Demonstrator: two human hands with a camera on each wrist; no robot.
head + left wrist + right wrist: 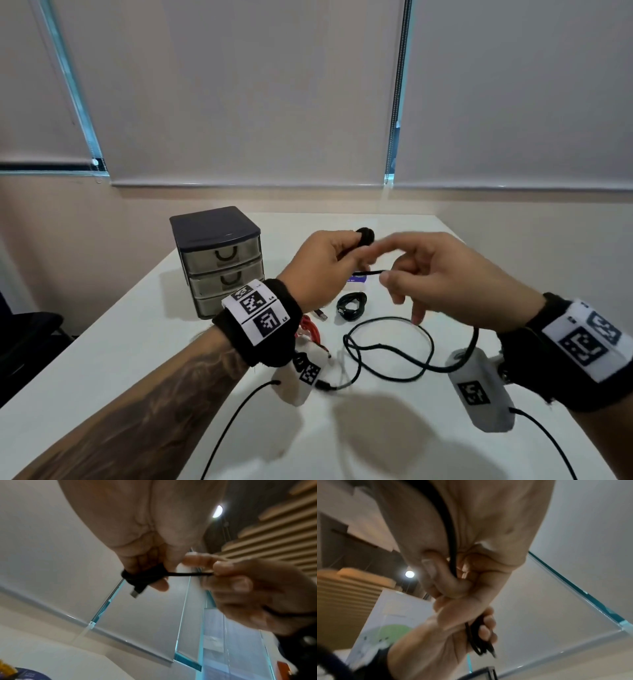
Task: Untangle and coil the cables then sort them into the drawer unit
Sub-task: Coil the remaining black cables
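My left hand (329, 263) is raised above the table and grips a small coil of black cable (365, 235); in the left wrist view the coil (142, 576) ends in a plug that sticks out below the fingers. My right hand (431, 274) pinches the same cable's free strand (368, 273) just right of the coil; the strand (452, 545) runs through its curled fingers. The slack of the cable (390, 346) loops loosely on the table below. A grey three-drawer unit (219, 260) with a dark top stands at the back left, drawers closed.
A coiled black cable (351, 305) lies on the white table (102, 370) behind the loops. A red cable (310, 330) peeks out under my left wrist, with a USB plug (321, 314) beside it. A small white and purple object (356, 278) lies farther back.
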